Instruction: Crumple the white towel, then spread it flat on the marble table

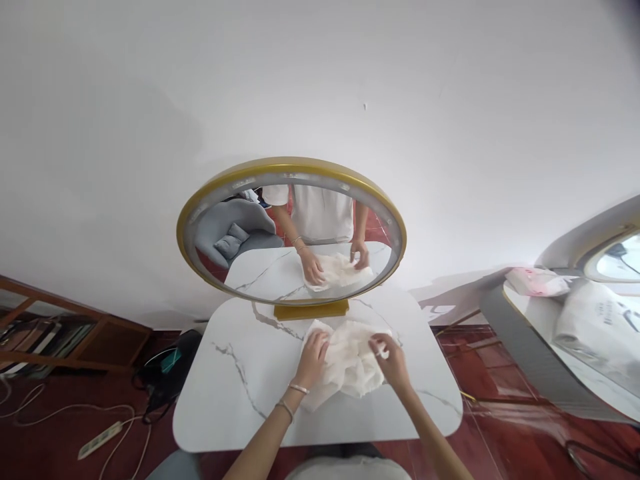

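Observation:
A crumpled off-white cloth [353, 363] lies spread in loose folds on the white marble-patterned table [225, 413]; whether it is a garment I cannot tell. My left hand [313, 358] rests on its left part, fingers stretched out and palm down, with bracelets at the wrist. At the cloth's right edge, my right hand [391, 361] pinches a bit of the fabric between thumb and fingers. Both hands and the cloth show again in the round gold-rimmed mirror [291, 163] behind them.
The mirror's gold base [311, 311] stands at the table's back, near the wall. On the right, another table [530, 320] carries a white bag [600, 327] and a pink-white packet [537, 281]. A power strip [100, 440], cables, a black bag [175, 370] and a wooden shelf [107, 340] are at left.

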`<state>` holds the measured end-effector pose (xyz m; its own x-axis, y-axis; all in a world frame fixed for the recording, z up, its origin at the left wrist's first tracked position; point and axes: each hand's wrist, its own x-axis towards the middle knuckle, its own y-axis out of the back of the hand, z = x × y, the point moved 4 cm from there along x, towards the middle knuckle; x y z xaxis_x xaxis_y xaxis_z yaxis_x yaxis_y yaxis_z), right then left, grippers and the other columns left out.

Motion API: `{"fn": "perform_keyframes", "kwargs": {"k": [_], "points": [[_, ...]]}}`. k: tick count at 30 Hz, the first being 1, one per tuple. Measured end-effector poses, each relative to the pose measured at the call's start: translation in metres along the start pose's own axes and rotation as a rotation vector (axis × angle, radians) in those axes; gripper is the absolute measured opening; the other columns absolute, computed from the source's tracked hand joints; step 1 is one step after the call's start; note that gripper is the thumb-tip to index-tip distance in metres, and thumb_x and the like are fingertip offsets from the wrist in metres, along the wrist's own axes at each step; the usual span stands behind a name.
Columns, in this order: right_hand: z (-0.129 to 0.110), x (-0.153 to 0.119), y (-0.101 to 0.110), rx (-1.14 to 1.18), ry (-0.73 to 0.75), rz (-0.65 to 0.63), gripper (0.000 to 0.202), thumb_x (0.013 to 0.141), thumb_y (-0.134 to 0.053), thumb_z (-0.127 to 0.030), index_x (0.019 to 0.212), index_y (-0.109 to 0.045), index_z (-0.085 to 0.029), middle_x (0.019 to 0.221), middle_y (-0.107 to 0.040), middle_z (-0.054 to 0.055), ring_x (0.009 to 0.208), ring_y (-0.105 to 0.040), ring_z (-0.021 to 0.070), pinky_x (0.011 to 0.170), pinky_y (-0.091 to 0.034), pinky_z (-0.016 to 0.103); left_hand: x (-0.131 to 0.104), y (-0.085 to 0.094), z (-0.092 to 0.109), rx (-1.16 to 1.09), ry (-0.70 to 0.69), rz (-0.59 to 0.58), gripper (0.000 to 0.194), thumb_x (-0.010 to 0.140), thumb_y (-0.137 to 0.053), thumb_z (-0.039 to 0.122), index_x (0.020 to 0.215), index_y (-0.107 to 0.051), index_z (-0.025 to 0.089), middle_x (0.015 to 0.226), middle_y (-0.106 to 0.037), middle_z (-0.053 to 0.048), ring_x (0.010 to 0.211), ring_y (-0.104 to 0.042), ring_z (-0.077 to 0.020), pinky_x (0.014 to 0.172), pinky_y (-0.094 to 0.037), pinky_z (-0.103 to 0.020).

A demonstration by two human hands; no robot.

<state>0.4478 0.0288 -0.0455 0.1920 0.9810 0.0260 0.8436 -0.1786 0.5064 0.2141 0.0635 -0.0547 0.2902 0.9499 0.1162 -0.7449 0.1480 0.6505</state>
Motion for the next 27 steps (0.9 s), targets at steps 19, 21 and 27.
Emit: {"fn": "perform_keyframes", "kwargs": {"k": [19, 21, 27], "points": [[0.009, 0.001, 0.032, 0.180, -0.273, -0.066, 0.031, 0.065, -0.059, -0.046, 0.083, -0.055, -0.022, 0.076, -0.065, 0.001, 0.063, -0.053, 0.0147, 0.058, -0.038, 0.025, 0.019, 0.019, -0.030, -0.109, 0.144, 0.150, 0.024, 0.088, -0.040, 0.031, 0.099, -0.058, 0.020, 0.095, -0.059, -0.007, 0.084, -0.058, -0.0197, 0.079, -0.050, -0.038], [0.008, 0.001, 0.036, 0.089, -0.230, -0.083, 0.027, 0.065, -0.060, -0.045, 0.077, -0.061, -0.021, 0.071, -0.063, 0.000, 0.065, -0.053, 0.0161, 0.061, -0.039, 0.027, 0.018, 0.024, -0.025, -0.112, 0.114, 0.130, 0.024, 0.089, -0.039, 0.031, 0.101, -0.058, 0.021, 0.098, -0.059, -0.007, 0.089, -0.059, -0.0202, 0.082, -0.049, -0.039], [0.014, -0.002, 0.045, 0.070, -0.302, -0.147, 0.033, 0.063, -0.057, -0.050, 0.062, -0.066, -0.018, 0.057, -0.058, 0.001, 0.059, -0.050, 0.0161, 0.057, -0.037, 0.027, 0.017, 0.036, -0.022, -0.102, 0.043, 0.053, 0.023, 0.090, -0.037, 0.031, 0.090, -0.058, 0.021, 0.091, -0.059, -0.005, 0.089, -0.059, -0.0195, 0.084, -0.049, -0.037]]}}
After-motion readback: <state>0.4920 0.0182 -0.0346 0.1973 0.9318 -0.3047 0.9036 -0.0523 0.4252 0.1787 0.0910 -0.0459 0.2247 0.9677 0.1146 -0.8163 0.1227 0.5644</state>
